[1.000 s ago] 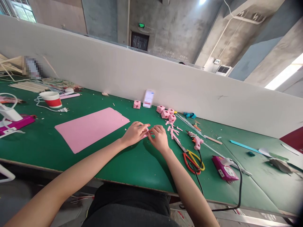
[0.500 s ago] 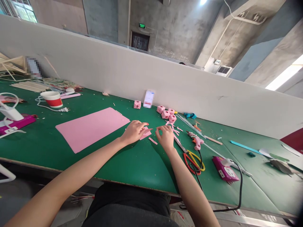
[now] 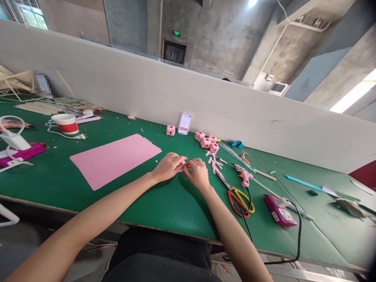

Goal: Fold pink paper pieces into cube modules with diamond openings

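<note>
Close together above the green table, my left hand [image 3: 169,166] and my right hand [image 3: 198,172] both pinch a small folded piece of pink paper [image 3: 182,162]. The fingers hide most of that piece. To the left lies a large pink sheet [image 3: 116,160]. Several pink paper polyhedra [image 3: 206,141] are grouped behind my right hand, and one more pink polyhedron [image 3: 170,130] stands apart beside an upright phone [image 3: 184,123]. Pink paper strips [image 3: 216,164] are scattered right of my right hand, by the scissors [image 3: 239,199] with red and yellow handles.
Right of the scissors are a pink glue gun [image 3: 246,177] and a purple power strip [image 3: 280,211] with a black cable. A paper cup [image 3: 65,124], thin wooden sticks [image 3: 39,107] and another purple power strip [image 3: 26,153] are at the left. A grey partition [image 3: 141,86] borders the table's back.
My right hand has moved left to meet my left hand at the small pink piece, which is now lifted between the fingers. The loose strip between the hands no longer shows there.
</note>
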A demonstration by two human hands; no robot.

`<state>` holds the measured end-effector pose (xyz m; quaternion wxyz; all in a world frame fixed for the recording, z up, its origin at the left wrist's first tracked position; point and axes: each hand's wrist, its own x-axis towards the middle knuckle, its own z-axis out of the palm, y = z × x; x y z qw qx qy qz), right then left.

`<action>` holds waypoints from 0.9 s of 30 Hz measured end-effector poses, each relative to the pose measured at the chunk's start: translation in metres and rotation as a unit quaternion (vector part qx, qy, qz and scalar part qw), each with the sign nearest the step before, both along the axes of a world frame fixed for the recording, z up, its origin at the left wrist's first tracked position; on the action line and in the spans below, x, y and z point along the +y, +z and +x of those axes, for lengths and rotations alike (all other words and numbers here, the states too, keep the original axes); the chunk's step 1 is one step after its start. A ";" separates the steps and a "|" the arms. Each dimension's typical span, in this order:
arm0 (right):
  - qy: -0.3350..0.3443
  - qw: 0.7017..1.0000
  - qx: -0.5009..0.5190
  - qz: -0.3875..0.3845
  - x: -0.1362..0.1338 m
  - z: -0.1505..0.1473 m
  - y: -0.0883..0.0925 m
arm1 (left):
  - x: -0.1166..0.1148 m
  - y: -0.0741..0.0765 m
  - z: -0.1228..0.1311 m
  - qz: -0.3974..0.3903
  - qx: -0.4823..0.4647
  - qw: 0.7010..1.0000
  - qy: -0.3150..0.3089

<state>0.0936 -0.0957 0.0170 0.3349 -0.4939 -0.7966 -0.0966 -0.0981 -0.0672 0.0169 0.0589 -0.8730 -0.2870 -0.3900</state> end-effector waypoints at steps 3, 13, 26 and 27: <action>-0.016 1.000 0.007 0.002 0.001 0.000 0.000 | -0.001 0.001 0.001 0.001 0.000 1.000 -0.001; -0.065 0.997 0.045 0.024 0.010 0.024 0.003 | -0.002 0.006 -0.004 -0.002 0.000 1.000 0.004; 0.020 1.000 0.003 0.000 0.002 0.001 0.000 | -0.002 0.003 -0.002 0.002 -0.029 1.000 -0.005; 0.022 1.000 0.002 0.000 0.002 0.000 0.000 | -0.002 0.003 -0.001 -0.001 -0.031 1.000 -0.004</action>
